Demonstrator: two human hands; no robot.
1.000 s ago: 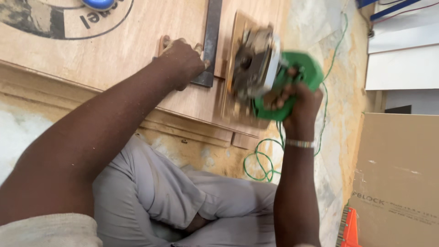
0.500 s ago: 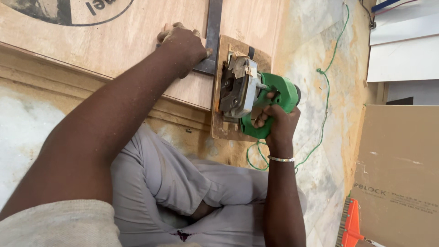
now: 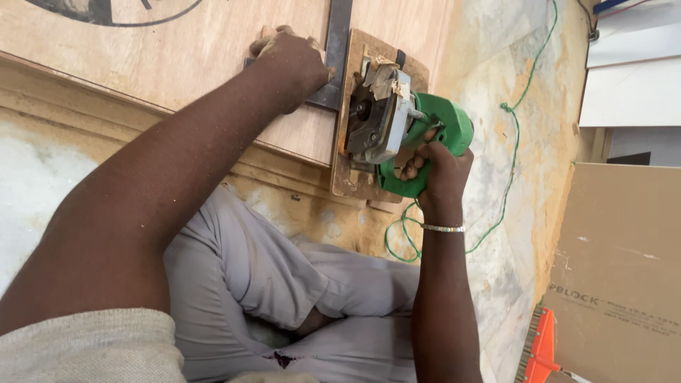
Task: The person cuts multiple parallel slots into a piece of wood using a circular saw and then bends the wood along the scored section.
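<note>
While our right hand [image 3: 436, 167] wrapped shut around the green circular saw [image 3: 397, 131], the saw sat on its wooden base plate [image 3: 351, 177] at the plywood sheet's [image 3: 163, 57] edge. Our left hand [image 3: 291, 60] pressed, fingers curled, on the metal straightedge [image 3: 337, 42] beside it.

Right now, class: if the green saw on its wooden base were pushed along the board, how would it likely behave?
The saw probably feels heavy for its size: a metal blade housing and bulky motor body show. Its flat wooden base lies on the board, so it would likely slide, not roll or tip. The cord looks floppy and may drag behind.
</note>
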